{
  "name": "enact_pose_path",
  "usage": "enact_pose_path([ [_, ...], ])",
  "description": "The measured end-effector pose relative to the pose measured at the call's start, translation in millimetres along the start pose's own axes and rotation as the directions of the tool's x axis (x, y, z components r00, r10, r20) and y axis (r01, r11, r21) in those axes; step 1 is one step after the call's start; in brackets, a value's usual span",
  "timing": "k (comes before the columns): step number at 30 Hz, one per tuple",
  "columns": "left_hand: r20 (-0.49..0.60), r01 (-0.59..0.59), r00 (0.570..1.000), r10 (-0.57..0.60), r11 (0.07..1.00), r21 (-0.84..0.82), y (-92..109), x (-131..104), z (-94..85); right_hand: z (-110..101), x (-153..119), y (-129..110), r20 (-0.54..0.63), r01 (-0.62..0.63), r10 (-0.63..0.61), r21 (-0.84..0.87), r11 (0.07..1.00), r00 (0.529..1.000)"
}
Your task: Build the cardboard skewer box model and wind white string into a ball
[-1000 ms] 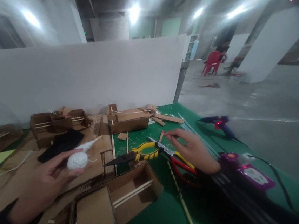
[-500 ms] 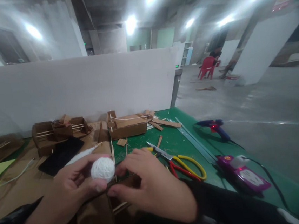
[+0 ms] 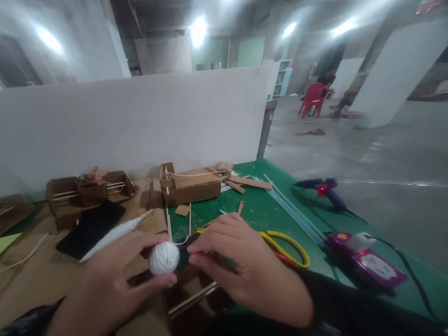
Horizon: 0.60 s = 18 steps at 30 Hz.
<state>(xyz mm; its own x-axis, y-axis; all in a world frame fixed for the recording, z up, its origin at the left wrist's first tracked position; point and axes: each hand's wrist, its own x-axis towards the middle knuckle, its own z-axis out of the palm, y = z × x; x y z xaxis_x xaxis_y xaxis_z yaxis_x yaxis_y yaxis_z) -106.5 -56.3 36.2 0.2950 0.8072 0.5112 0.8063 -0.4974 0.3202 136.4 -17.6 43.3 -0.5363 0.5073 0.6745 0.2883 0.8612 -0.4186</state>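
Observation:
My left hand (image 3: 119, 273) grips a ball of white string (image 3: 163, 258) between thumb and fingers. From the ball a short white strand (image 3: 182, 241) runs right toward my right hand (image 3: 233, 262), whose thumb and forefinger are pinched together on its end. Under both hands sits an open cardboard box piece with a thin wooden stick (image 3: 193, 299) across it. Partly hidden behind my right hand lies a pair of scissors with yellow handles (image 3: 289, 243); something red shows beside them.
Cardboard constructions (image 3: 192, 189) stand along the white partition (image 3: 125, 130). A glue gun (image 3: 321, 187) and a purple power strip (image 3: 363, 260) with a cable lie on the right of the green table (image 3: 247, 210), beside clear glue sticks (image 3: 291, 209). A person sits on a red chair (image 3: 313, 98) far off.
My right hand has moved right, away from the ball, and a white strand now shows between them. The ball has shifted slightly right and down. My right hand covers more of the scissors.

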Motion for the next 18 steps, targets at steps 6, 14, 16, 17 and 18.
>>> enact_pose_path([
  [6,0.074,-0.075,0.995,0.070,0.994,0.074,4,-7,8.1,12,-5,-4,-0.024,0.139,-0.143,-0.109,0.984,0.989],
  [14,0.076,-0.108,0.992,0.098,0.984,0.140,11,-5,6.4,13,-8,-8,0.068,0.180,-0.168,-0.248,0.952,0.983],
  [16,0.068,-0.099,0.994,0.090,0.984,0.147,13,-4,6.8,13,-8,-8,0.090,0.193,-0.174,-0.295,0.936,0.981],
  [17,0.066,-0.091,0.994,0.082,0.985,0.146,14,-4,7.0,13,-9,-9,0.097,0.200,-0.178,-0.313,0.929,0.979],
  [18,0.068,-0.088,0.995,0.079,0.986,0.140,15,-3,7.2,14,-9,-9,0.100,0.205,-0.182,-0.329,0.922,0.978],
])
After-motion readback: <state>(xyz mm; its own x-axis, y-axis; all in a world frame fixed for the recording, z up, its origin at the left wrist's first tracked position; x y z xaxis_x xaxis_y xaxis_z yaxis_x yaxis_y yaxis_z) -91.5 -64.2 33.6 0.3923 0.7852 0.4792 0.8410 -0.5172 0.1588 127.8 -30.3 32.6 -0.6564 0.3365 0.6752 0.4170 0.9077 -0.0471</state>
